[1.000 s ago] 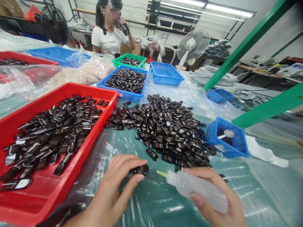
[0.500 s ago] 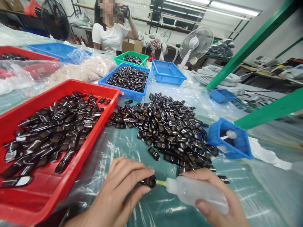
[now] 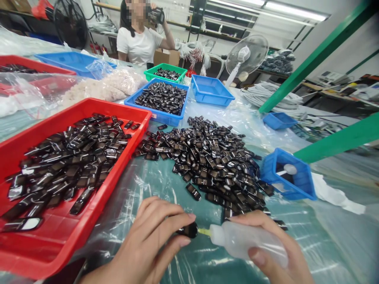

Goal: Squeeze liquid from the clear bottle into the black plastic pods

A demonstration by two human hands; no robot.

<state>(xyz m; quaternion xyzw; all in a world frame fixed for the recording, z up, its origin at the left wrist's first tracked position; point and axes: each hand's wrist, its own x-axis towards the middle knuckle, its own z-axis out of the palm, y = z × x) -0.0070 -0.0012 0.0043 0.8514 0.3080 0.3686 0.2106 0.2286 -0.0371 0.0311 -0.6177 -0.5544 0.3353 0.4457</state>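
Between its thumb and fingertips, my left hand (image 3: 156,232) pinches a small glossy black plastic piece (image 3: 189,230), one rounded end facing right. My right hand (image 3: 275,244) is wrapped round a translucent white squeeze bottle (image 3: 248,240), lying nearly level. Its thin yellowish nozzle tip points left and meets, or nearly meets, the end of the black piece; exact contact is hard to tell. Just beyond both hands spreads a big heap of similar black pieces (image 3: 207,157). One loose black piece (image 3: 193,192) lies at the heap's near edge.
A red tray (image 3: 118,173) of black pieces stands at left. Behind the heap are a blue tray (image 3: 166,118) and a green tray (image 3: 148,75) of pieces. A small blue bin (image 3: 299,189) sits at right by a green post (image 3: 340,138). A person (image 3: 139,43) drinks across the table.
The black piece has turned slightly in my left fingers, its rounded end showing more towards me. Both hands and the bottle sit slightly farther right in view, as the camera shifted a little.
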